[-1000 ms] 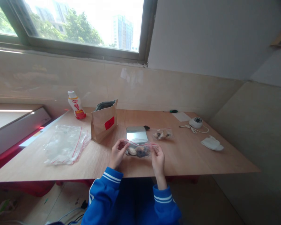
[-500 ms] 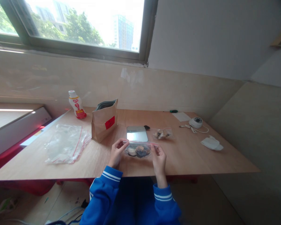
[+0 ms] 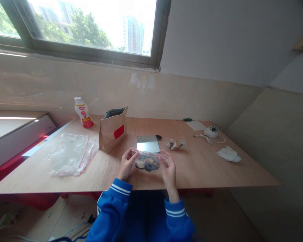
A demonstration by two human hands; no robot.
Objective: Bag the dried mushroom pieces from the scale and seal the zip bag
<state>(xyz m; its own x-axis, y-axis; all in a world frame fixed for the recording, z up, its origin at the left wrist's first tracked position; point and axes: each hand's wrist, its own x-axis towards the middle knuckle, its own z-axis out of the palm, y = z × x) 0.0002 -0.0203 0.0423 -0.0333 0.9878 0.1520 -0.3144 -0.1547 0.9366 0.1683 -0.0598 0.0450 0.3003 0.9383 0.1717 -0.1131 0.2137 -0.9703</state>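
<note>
Between my hands is a clear zip bag with a reddish seal strip along its top, holding several dark and tan slices that look like dried mushrooms. My left hand pinches its upper left corner. On the other side, my right hand grips the seal strip near the right end, fingers closed on the plastic. Just behind the bag lies a flat scale with a shiny plate. A second filled zip bag rests to the right of the scale, and a small dark piece is at the scale's far corner.
An open brown paper pouch with a red label stands left of the scale. Further left are a white and red bottle and a stack of flat zip bags. At right sit a white dome camera with cable and a crumpled white item.
My right hand has shifted left along the seal strip, and the bag has moved slightly left. My left hand stays at its corner.
</note>
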